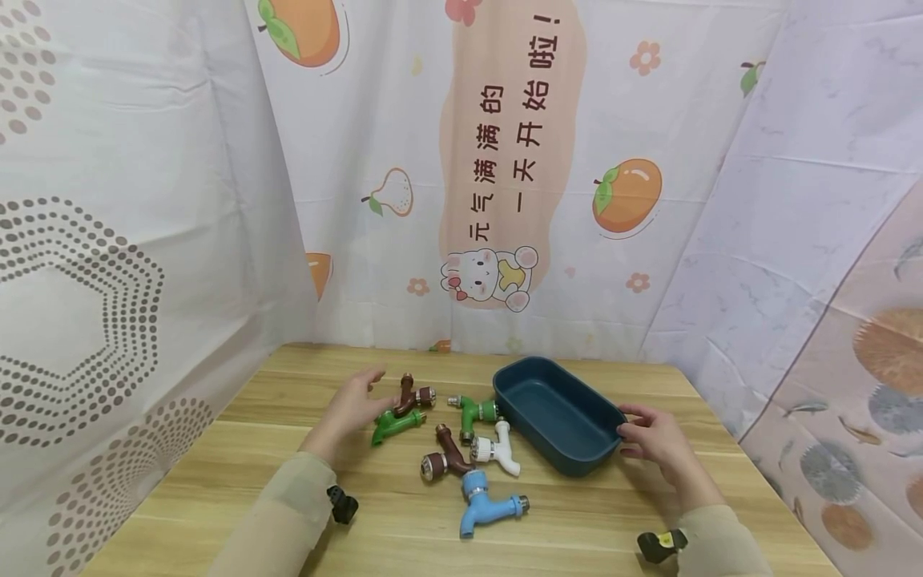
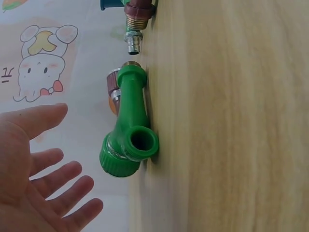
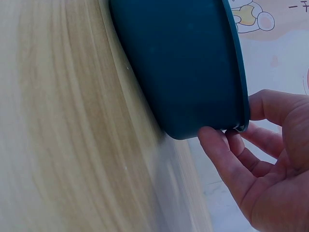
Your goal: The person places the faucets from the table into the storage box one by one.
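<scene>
My left hand (image 1: pixel 358 407), fingers apart and loosely bent, hovers beside a green tap (image 1: pixel 392 425) on the table's left; a gap shows between them in the left wrist view. Right behind that tap lies a brown tap (image 1: pixel 409 397). On the right, my right hand (image 1: pixel 658 439) holds the near right corner of a dark blue plastic basin (image 1: pixel 570 458), fingers at the rim and against the outer wall. Nothing lies inside the basin. Next to its left side are a second green tap (image 1: pixel 470 413) and a white tap (image 1: pixel 502 453).
Another brown tap (image 1: pixel 450 457) lies mid-table, touching or close to the white one. Nearer the front lies a light blue tap (image 1: pixel 485 508). Printed cloth (image 1: pixel 389 264) hangs behind and at both sides of the wooden table (image 1: pixel 404 529).
</scene>
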The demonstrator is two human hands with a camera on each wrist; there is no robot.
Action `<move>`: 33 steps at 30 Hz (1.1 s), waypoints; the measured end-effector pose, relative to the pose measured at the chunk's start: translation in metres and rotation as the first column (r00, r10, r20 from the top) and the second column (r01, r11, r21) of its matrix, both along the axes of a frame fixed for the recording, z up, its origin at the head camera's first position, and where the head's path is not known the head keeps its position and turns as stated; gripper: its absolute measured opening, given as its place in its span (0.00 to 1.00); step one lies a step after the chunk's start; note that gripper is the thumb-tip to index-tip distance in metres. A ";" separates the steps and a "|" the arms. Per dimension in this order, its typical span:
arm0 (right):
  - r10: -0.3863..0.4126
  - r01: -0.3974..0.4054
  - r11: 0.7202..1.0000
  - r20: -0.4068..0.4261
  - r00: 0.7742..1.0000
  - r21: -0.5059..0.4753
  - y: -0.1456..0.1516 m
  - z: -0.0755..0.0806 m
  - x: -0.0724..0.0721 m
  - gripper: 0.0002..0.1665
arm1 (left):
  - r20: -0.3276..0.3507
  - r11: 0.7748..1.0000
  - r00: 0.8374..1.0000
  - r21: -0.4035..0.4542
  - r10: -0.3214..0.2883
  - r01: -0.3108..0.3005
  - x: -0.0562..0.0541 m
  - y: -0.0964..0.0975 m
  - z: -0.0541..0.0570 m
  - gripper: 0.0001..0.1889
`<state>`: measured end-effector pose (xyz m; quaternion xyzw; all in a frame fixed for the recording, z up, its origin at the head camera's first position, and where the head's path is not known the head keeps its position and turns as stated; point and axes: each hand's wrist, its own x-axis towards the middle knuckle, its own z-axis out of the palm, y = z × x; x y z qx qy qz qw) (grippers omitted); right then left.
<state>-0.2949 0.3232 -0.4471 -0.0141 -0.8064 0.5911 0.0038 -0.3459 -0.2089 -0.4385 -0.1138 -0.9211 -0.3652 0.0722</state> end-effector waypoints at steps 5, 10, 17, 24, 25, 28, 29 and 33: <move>0.001 -0.001 1.000 0.004 1.000 0.001 0.000 0.000 0.000 0.32 | 0.024 1.000 1.000 -0.010 0.010 -0.010 -0.001 0.000 -0.003 0.31; 0.005 -0.005 1.000 0.002 1.000 -0.003 0.000 0.000 0.000 0.32 | 0.060 1.000 0.998 0.000 0.018 -0.018 -0.002 0.001 -0.004 0.30; -0.002 0.002 1.000 0.005 1.000 -0.012 -0.001 0.000 0.001 0.32 | 0.075 1.000 0.997 -0.009 0.021 -0.021 -0.006 0.000 -0.009 0.25; 0.000 0.000 1.000 0.010 1.000 -0.006 0.001 -0.001 0.000 0.32 | 0.094 0.999 0.995 0.019 0.026 -0.028 -0.007 -0.001 -0.015 0.24; 0.001 0.000 1.000 0.011 1.000 -0.006 0.001 -0.001 0.000 0.32 | 0.093 0.999 0.995 0.018 0.024 -0.026 -0.007 -0.001 -0.015 0.23; 0.003 -0.002 1.000 0.014 1.000 -0.007 0.001 -0.002 -0.001 0.32 | 0.097 0.999 0.995 0.023 0.027 -0.029 -0.008 0.000 -0.017 0.22; 0.002 -0.002 1.000 0.014 1.000 -0.008 0.001 -0.002 -0.001 0.32 | 0.099 0.999 0.995 0.026 0.029 -0.031 -0.009 0.000 -0.018 0.22; 0.002 -0.002 1.000 0.012 1.000 -0.008 0.001 -0.001 -0.001 0.32 | 0.103 0.999 0.994 0.021 0.029 -0.032 -0.011 0.000 -0.020 0.21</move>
